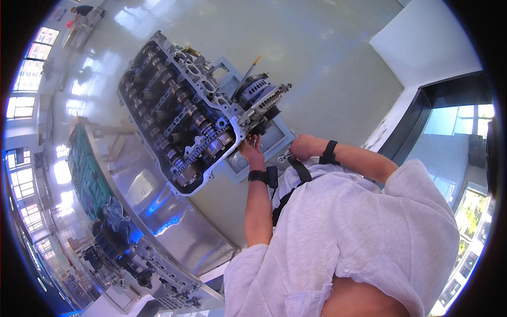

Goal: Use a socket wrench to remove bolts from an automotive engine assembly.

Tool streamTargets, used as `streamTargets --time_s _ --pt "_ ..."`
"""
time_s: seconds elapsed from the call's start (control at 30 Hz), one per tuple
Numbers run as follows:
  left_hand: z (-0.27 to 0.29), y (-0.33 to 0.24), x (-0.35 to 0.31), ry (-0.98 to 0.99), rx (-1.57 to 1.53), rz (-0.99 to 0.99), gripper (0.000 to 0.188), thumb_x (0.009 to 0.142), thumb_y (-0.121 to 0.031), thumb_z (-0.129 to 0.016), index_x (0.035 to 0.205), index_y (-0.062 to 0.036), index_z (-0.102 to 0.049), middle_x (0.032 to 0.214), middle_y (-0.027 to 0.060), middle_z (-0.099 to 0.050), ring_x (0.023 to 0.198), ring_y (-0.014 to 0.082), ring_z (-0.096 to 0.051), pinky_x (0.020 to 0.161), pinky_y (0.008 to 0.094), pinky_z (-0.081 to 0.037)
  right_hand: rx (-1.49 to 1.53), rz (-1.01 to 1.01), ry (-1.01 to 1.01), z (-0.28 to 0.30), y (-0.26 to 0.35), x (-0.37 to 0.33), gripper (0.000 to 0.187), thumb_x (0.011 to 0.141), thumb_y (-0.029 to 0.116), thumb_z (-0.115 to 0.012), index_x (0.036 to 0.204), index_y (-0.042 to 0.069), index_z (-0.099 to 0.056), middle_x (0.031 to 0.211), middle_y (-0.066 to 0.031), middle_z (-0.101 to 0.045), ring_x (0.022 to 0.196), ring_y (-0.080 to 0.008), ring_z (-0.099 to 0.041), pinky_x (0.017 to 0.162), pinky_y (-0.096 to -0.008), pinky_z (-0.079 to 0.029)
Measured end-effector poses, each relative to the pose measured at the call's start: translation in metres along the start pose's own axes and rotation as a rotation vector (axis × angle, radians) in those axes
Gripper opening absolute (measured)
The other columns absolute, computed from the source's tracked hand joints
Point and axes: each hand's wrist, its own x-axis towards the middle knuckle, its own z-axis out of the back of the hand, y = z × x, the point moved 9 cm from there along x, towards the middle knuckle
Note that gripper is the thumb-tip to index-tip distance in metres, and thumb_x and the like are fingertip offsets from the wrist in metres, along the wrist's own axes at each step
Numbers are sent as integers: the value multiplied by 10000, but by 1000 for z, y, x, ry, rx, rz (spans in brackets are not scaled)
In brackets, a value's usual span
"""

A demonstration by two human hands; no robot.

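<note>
An engine stands in front of me with its top uncovered, showing camshafts and a timing chain. My left hand is at the engine's near end, below the pulleys. Its fingers are bent against the engine's lower edge, and whatever they pinch is too small to make out. Close to my body, my right hand is closed around what looks like a ratchet wrench, whose round metal head shows beside the fist. The rest of that tool is hidden by the hand.
Under the engine is a grey stand frame. A yellow-tipped rod sticks up beside the alternator. To the left are a metal bench, a green mat and more engine parts. Another person stands far off.
</note>
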Motion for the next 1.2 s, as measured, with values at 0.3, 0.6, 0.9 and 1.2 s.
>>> streamTargets --time_s 0.3,0.6,0.9,1.2 --pt "-1 16 5 -21 -78 194 196 975 -227 -405 956 -62 -508 836 52 -517 781 215 -543 856 480 -543 8 -34 -40 -2 -15 5 261 816 300 -618 864 65 -721 896 -140 -697 858 -329 -670 754 -421 -538" --pt "-5 8 3 79 -267 175 348 983 -412 -364 876 -98 -468 695 15 -478 614 181 -493 714 460 -540 -21 -19 23 1 -18 9 253 847 302 -600 890 76 -704 901 -131 -693 865 -327 -665 756 -423 -532" --pt "6 -15 -43 84 139 73 345 963 -356 -408 754 -86 -451 643 21 -449 578 167 -506 642 430 -585 -66 -21 67 -12 -31 14 245 847 293 -593 892 78 -703 903 -138 -691 860 -330 -662 748 -428 -527" --pt "-5 -35 -59 71 240 -33 322 956 -314 -430 764 -56 -437 645 39 -429 548 180 -519 579 401 -596 -122 39 86 -14 -21 17 265 866 305 -561 930 81 -689 918 -136 -691 875 -328 -661 768 -432 -524"
